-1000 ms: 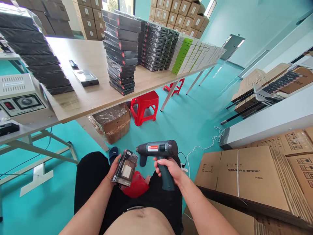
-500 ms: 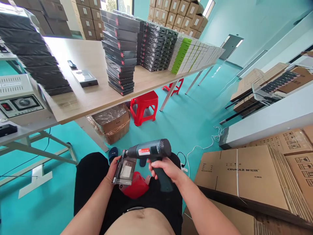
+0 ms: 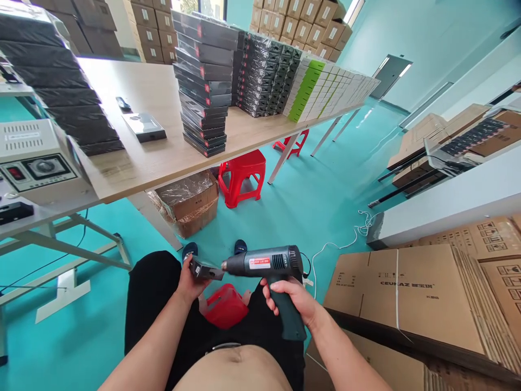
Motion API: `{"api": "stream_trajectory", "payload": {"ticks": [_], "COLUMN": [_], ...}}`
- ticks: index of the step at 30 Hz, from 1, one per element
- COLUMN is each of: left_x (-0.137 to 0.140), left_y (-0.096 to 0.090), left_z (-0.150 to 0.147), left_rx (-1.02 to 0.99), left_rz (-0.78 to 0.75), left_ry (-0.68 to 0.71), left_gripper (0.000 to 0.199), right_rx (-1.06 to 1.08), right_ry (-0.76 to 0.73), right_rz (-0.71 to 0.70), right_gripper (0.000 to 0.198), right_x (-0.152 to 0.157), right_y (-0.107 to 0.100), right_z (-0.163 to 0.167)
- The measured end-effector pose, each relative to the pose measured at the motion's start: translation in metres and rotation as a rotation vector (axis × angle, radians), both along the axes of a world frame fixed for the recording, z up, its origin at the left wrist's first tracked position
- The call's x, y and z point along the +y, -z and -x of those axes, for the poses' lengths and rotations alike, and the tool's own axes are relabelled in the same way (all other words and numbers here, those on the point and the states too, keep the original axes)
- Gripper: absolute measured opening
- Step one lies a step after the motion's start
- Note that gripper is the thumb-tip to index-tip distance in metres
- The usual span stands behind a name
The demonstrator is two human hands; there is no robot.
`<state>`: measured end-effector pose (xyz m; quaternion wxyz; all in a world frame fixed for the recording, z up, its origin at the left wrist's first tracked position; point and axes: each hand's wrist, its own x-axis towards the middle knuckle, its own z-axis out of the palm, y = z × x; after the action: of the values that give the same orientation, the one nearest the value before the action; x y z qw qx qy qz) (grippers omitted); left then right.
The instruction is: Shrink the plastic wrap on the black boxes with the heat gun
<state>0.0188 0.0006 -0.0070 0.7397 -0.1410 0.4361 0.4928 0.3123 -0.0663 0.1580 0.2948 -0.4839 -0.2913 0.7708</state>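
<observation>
Head view. 1 heat gun (image 3: 260, 262), R hand (image 3: 288, 296) wrapped round grip, prob. for steady aim; nozzle (image 3: 227, 266) faces 9 o'clock. 1 sm. dark box (image 3: 208, 272) just off nozzle, contact unclear; L hand (image 3: 193, 283) clasps its 9 o'clock end, prob. keeping clear. Misc. boxes (image 3: 205, 84) piled on table (image 3: 134, 168), 11 o'clock, prob. saving space.

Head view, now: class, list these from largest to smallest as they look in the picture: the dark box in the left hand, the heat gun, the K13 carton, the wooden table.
1. Wooden table
2. Heat gun and K13 carton: too alike to rank
3. Dark box, partly covered by the left hand
</observation>
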Motion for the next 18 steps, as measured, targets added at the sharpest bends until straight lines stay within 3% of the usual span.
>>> {"api": "stream_trajectory", "payload": {"ticks": [2, 6, 12, 18], "left_x": [0.002, 0.003, 0.000, 0.001], "left_y": [0.009, 0.019, 0.017, 0.010], "left_z": [0.001, 0.002, 0.002, 0.002], "left_rx": [0.005, 0.013, -0.021, 0.005], "left_rz": [0.027, -0.006, 0.048, -0.061], "left_ry": [0.020, 0.016, -0.018, -0.003], "left_gripper": [0.034, 0.035, 0.038, 0.026], "right_rx": [-0.050, -0.015, -0.117, -0.028], "right_ry": [0.053, -0.092, 0.052, -0.131], "right_rz": [-0.006, -0.020, -0.062, -0.039], "right_gripper": [0.029, 0.029, 0.031, 0.032], "right_x": [-0.002, -0.007, 0.002, -0.005], "right_y": [0.002, -0.001, -0.004, -0.009], "right_z": [0.008, 0.030, 0.041, 0.023]}}
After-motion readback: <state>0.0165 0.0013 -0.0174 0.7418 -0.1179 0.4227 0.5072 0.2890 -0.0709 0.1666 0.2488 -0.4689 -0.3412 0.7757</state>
